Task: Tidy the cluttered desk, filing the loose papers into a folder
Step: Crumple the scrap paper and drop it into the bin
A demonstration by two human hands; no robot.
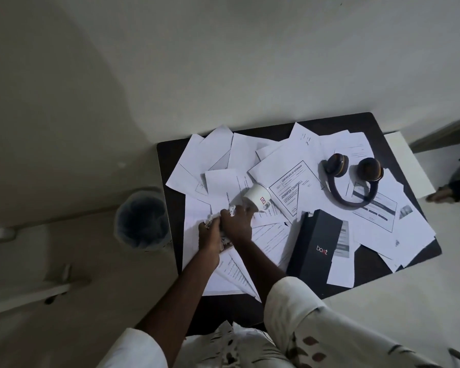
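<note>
Head cam: both hands sit close together at the near-left part of the small dark desk (372, 123). Left hand (210, 239) and right hand (237, 224) have fingers curled around crumpled white paper wads (232, 209), I think, it's dim. Loose white printed sheets (276, 160) cover the desk, with a tipped white paper cup (258, 196), dark over-ear headphones (352, 179), tall black box (315, 241); a round bin (141, 221) stands left of the desk

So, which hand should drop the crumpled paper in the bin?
Probably the left hand: it already clutches crumpled white paper and sits nearer the round lined bin beside the desk's left edge.
</note>
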